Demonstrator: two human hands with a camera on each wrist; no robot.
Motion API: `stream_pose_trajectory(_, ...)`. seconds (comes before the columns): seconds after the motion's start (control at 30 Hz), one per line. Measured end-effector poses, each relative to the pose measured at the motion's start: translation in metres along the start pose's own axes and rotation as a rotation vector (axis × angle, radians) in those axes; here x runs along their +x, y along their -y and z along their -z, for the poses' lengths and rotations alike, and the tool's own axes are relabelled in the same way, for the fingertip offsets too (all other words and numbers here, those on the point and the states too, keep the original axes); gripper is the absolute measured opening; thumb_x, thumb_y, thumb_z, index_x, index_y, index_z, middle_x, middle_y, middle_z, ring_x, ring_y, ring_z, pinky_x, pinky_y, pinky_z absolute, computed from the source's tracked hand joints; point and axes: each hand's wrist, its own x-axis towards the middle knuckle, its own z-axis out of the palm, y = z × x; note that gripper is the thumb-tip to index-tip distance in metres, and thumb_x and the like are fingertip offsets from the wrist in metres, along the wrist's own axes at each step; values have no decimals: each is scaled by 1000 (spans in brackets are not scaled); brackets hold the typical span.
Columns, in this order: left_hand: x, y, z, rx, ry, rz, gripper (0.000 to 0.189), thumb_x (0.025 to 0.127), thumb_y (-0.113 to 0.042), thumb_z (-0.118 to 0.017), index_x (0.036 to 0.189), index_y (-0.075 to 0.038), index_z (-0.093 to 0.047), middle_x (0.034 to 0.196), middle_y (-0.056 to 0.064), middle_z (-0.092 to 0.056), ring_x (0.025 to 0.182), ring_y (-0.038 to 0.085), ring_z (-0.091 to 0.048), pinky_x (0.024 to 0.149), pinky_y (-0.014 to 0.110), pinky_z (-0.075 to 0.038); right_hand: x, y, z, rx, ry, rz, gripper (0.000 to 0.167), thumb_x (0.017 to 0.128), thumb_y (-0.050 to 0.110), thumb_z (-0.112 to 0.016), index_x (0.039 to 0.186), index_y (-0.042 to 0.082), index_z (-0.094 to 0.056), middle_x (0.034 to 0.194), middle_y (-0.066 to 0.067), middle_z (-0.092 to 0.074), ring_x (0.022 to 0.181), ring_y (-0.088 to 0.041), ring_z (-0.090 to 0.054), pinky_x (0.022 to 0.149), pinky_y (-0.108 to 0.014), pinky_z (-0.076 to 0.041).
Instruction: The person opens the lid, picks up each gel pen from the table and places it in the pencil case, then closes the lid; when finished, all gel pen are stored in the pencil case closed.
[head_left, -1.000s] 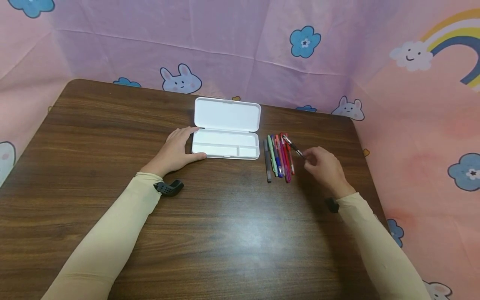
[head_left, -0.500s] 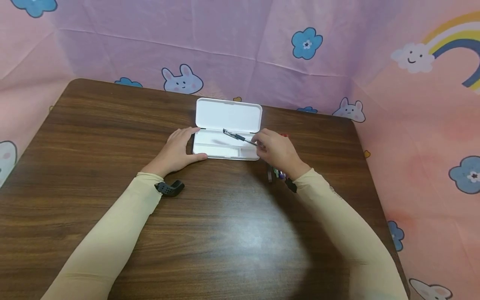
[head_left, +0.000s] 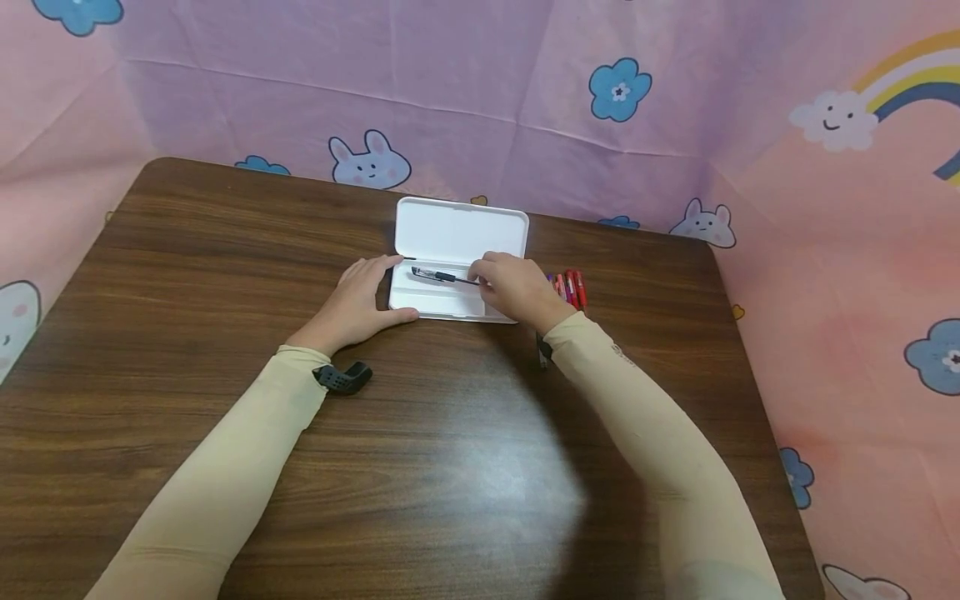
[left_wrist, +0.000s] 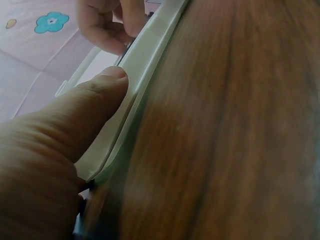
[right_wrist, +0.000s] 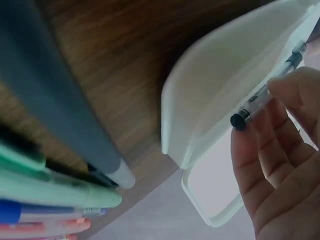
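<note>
Head view: my right hand (head_left: 517,289) pinches a gel pen (head_left: 444,276), beneath that grip the white pencil case (head_left: 459,230) my spread left hand (head_left: 352,305) touches.

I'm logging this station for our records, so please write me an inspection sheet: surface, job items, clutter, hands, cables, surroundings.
Surface: brown wood-grain table.
Job items: white case, lid open; dark-and-clear pen at the case's rear compartment, contact with the bottom unclear; other pens on the table to the case's right, partly hidden in the head view.
Clutter: nothing seen.
Hands: left hand rests at the case's left end, thumb along the front edge; right hand pinches the dark-and-clear pen.
Cables: nothing seen.
Surroundings: pink-and-purple cloth printed with rabbits, flowers and a rainbow.
</note>
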Motion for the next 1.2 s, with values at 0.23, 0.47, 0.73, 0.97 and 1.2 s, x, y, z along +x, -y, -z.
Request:
stream_pose_trajectory(0.23, 1, 2, -1, -5, -16, -18, 99, 87, -57, -78, 161, -11, -32, 165, 15, -34, 155, 36, -24, 130, 50, -7, 9, 3, 0, 39, 36, 35, 22, 103, 12, -61, 119, 16, -76, 110, -1, -72, 94, -17, -64, 83, -37, -57)
stream_pose_trajectory(0.47, 1, 4, -2, -8, -15, -21, 100, 87, -59, -78, 161, -11, -32, 164, 15, -35, 154, 36, -25, 130, 50, -6, 15, 1, 1, 96, 89, 42, 21, 103, 11, -63, 117, 16, -78, 111, -3, -73, 97, -17, -65, 88, -37, -56)
stream_pose_trajectory(0.73, 2, 3, -3, -8, -23, -26, 99, 86, -58, -79, 160, -10, -33, 163, 14, -37, 153, 36, -28, 129, 52, -8, 20, -2, -1, 179, 131, 20, 21, 103, 10, -63, 116, 15, -80, 114, -2, -74, 100, -16, -64, 93, -34, -55)
stream_pose_trajectory(0.97, 4, 4, -4, -5, -24, -28, 100, 86, -61, -78, 161, -11, -33, 164, 14, -36, 154, 36, -27, 129, 52, -8, 22, -3, -3, 190, 149, 18, 23, 104, 9, -61, 115, 15, -80, 112, -1, -74, 97, -15, -62, 90, -33, -54)
stream_pose_trajectory(1.2, 3, 3, -3, -9, -19, -18, 100, 86, -59, -78, 161, -11, -32, 164, 14, -35, 154, 36, -26, 130, 52, -7, 20, -5, -2, 168, 146, 44, 23, 104, 10, -60, 118, 14, -78, 112, -2, -73, 97, -16, -62, 89, -33, -54)
